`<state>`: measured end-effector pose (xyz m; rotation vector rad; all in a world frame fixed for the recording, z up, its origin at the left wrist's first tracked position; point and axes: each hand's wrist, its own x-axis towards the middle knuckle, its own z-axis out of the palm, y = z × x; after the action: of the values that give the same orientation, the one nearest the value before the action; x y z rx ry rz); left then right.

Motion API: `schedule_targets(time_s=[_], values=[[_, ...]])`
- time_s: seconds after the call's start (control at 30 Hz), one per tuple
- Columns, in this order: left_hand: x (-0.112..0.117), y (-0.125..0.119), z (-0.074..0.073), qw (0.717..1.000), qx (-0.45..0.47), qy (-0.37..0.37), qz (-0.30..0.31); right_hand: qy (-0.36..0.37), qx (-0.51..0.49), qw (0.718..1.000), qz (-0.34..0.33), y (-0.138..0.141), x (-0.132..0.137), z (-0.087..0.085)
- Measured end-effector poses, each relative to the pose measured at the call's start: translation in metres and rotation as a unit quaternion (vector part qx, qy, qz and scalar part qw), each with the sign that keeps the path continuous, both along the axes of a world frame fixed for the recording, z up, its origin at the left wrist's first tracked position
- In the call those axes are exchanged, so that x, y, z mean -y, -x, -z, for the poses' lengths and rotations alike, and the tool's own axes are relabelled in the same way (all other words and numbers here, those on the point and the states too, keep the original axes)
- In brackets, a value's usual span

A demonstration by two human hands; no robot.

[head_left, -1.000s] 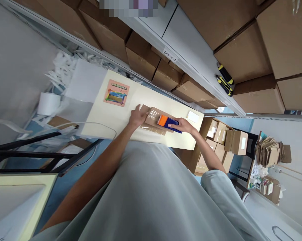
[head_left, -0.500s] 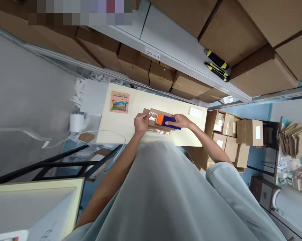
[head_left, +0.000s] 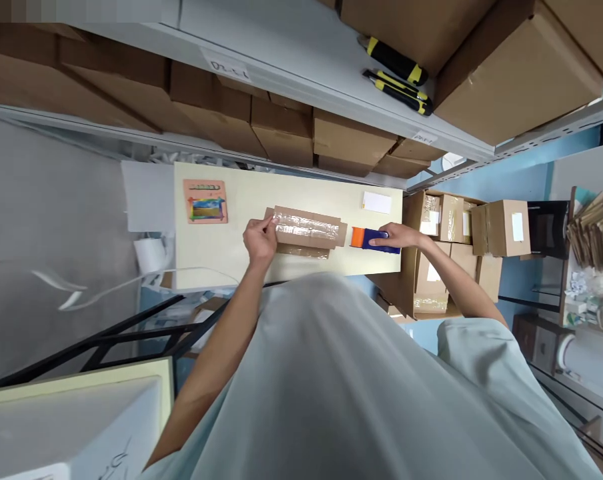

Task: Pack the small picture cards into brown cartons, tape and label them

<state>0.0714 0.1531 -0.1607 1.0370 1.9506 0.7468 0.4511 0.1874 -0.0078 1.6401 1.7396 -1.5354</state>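
A flat brown cardboard parcel point(head_left: 306, 231) lies on the cream table point(head_left: 241, 250), with a shiny strip of clear tape along its top. My left hand point(head_left: 259, 238) is closed, pinching the parcel's left end. My right hand point(head_left: 400, 235) grips a blue and orange tape dispenser point(head_left: 369, 239), which sits just past the parcel's right end.
A pink card with a colourful picture point(head_left: 205, 201) lies at the table's left, a white label point(head_left: 376, 202) at its right. Shelves above hold cardboard boxes point(head_left: 349, 141) and yellow-black utility knives point(head_left: 394, 78). More boxes point(head_left: 496, 228) stand on the right. A black frame point(head_left: 121, 333) is below left.
My right hand has drawn the tape dispenser rightward along the parcel and off its right end, leaving tape along the top. My left hand stayed at the left end, now pinching. The view shifted.
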Motion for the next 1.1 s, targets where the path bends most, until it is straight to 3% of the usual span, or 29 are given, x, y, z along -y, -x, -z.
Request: schedule_targets(time_s=[0.1, 0.2, 0.4, 0.5, 0.6, 0.7, 0.8, 0.9, 1.0, 1.1], values=[[-0.002, -0.005, -0.004, 1.000, 0.012, 0.001, -0.014, 0.005, 0.011, 1.000, -0.005, -0.017, 0.002, 0.012], [-0.004, -0.009, -0.010, 0.999, 0.028, 0.012, -0.015, 0.009, 0.031, 0.999, -0.019, -0.016, -0.001, 0.030], [-0.005, -0.014, -0.028, 0.984, 0.124, 0.063, 0.115, -0.027, 0.164, 0.982, -0.086, 0.016, 0.000, 0.056], [-0.004, -0.014, -0.025, 0.992, 0.067, 0.048, 0.093, -0.041, 0.207, 0.974, -0.085, 0.045, 0.006, 0.068], [-0.002, -0.010, -0.013, 0.999, -0.027, 0.013, 0.042, -0.060, 0.233, 0.968, -0.071, 0.072, 0.017, 0.080], [-0.002, -0.005, -0.003, 0.996, -0.080, 0.009, 0.034, -0.067, 0.269, 0.959, -0.050, 0.087, 0.028, 0.085], [-0.005, 0.000, 0.001, 0.995, -0.087, 0.015, 0.051, -0.069, 0.280, 0.957, -0.029, 0.086, 0.034, 0.077], [-0.010, -0.001, -0.008, 0.995, -0.085, 0.012, 0.050, -0.099, 0.266, 0.958, 0.027, 0.078, 0.029, 0.054], [-0.023, -0.017, -0.036, 0.988, -0.111, -0.102, 0.026, -0.157, 0.216, 0.960, 0.085, 0.072, 0.010, 0.021], [-0.046, -0.042, -0.083, 0.950, -0.072, -0.281, 0.112, -0.227, 0.116, 0.960, 0.113, 0.077, -0.024, -0.017]])
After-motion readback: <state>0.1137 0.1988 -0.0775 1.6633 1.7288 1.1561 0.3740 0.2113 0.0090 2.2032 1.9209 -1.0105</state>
